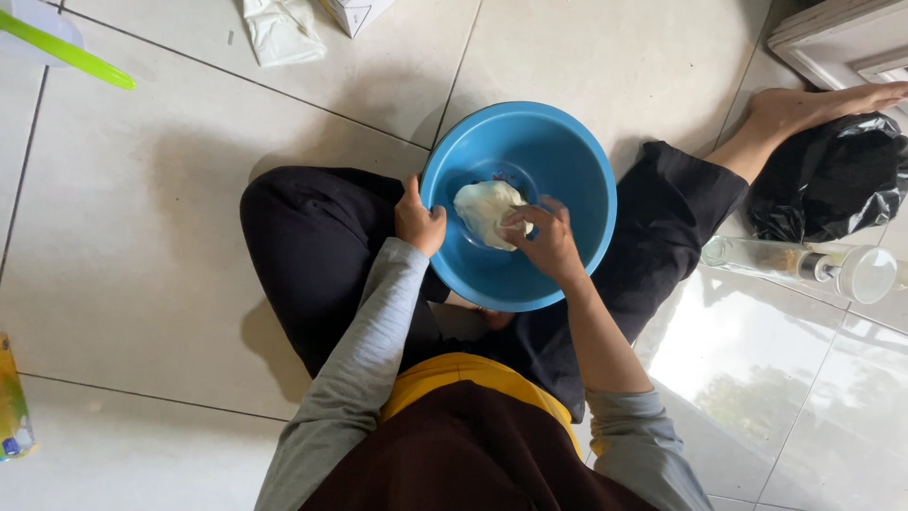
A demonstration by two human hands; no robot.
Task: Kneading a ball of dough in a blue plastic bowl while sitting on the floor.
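Note:
A round blue plastic bowl [567, 161] rests between my folded legs on the tiled floor. Inside it lies a pale, cream-coloured lump of dough [482, 208]. My left hand [418, 223] grips the bowl's left rim, thumb over the edge. Inside the bowl, my right hand [547, 242] has its fingers curled against the right side of the dough, pressing into it. The sleeve of my right arm is pushed up to the elbow.
A clear bottle with a white cap [804, 265] lies on the floor at right, beside a black plastic bag [832, 180]. White packets [284, 28] lie at the top. A green-handled item [66, 49] sits top left, and a yellow packet [11, 397] at the left edge.

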